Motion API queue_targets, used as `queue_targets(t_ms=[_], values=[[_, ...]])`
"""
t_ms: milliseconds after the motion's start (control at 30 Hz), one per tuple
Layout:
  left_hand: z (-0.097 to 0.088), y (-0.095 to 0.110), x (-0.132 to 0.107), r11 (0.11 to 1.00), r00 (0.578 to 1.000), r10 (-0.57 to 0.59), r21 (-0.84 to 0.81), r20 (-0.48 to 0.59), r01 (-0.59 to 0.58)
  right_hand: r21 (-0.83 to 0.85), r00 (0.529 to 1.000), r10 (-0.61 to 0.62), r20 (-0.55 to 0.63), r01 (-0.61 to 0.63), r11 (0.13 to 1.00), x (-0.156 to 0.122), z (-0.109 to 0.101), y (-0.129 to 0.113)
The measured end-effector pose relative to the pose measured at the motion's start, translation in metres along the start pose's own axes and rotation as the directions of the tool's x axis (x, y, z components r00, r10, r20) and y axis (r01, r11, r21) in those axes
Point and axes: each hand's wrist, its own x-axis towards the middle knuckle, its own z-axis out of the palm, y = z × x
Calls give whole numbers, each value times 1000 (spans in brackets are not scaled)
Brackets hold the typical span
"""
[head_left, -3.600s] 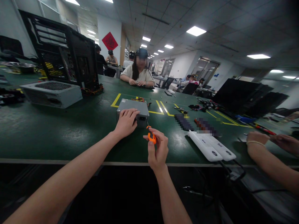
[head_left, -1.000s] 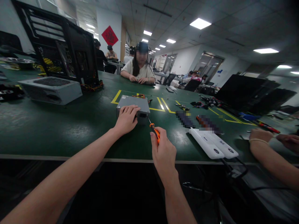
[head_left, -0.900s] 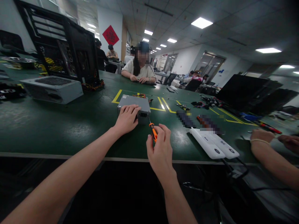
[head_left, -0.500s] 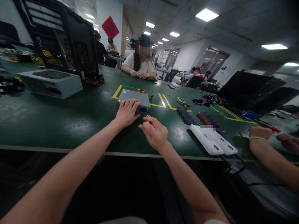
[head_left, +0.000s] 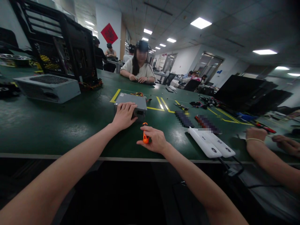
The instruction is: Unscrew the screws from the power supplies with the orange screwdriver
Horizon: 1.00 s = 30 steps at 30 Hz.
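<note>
A grey computer power supply (head_left: 131, 99) lies on the green table in front of me, a bundle of coloured wires behind it. My left hand (head_left: 125, 114) presses on it, fingers over the top and thumb down on the near face. In my right hand (head_left: 156, 139) is an orange-handled screwdriver (head_left: 145, 138), its handle between thumb and fingers. The shaft points away from me toward the supply's near right corner. Whether the tip touches a screw is too small to tell.
At left stand a second power supply (head_left: 49, 87) and an open black computer case (head_left: 67, 47). Right of my hands lie white power banks (head_left: 206, 142) with cables and blurred phones. A co-worker's hands (head_left: 256, 134) are at far right; another person sits opposite.
My right hand has opened up somewhat around the screwdriver, showing more of its orange handle, and sits slightly lower. My left hand stays on the power supply. The view has shifted slightly.
</note>
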Motion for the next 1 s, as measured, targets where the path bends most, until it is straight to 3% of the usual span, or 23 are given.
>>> queue_targets(t_ms=[100,233,333,533,633,800,900,1000], values=[[1,2,0,1000,1000,-22,-6,-23,22,67,1000,0,28,-1,998,0,-4,-2],[0,5,-1,999,999,-32,-3,-34,32,-33,995,-5,102,8,999,4,-11,-4],[-1,5,-1,1000,999,-26,-13,-32,26,-67,998,10,58,-6,998,4,-10,-4],[-3,5,-1,999,999,-33,-39,-22,32,129,991,119,-56,-111,985,-1,-3,-4],[-4,5,-2,999,999,-27,-31,-24,26,149,995,101,15,-103,983,1,-7,-6],[-3,5,-2,1000,999,-12,-29,-44,10,-40,976,18,215,-10,999,7,-11,-11],[-3,6,-2,1000,999,-12,-27,-44,11,-59,979,-22,205,35,998,6,-6,-12],[-3,7,-3,999,999,-20,-34,-32,18,-14,991,24,134,-22,1000,3,0,-11]])
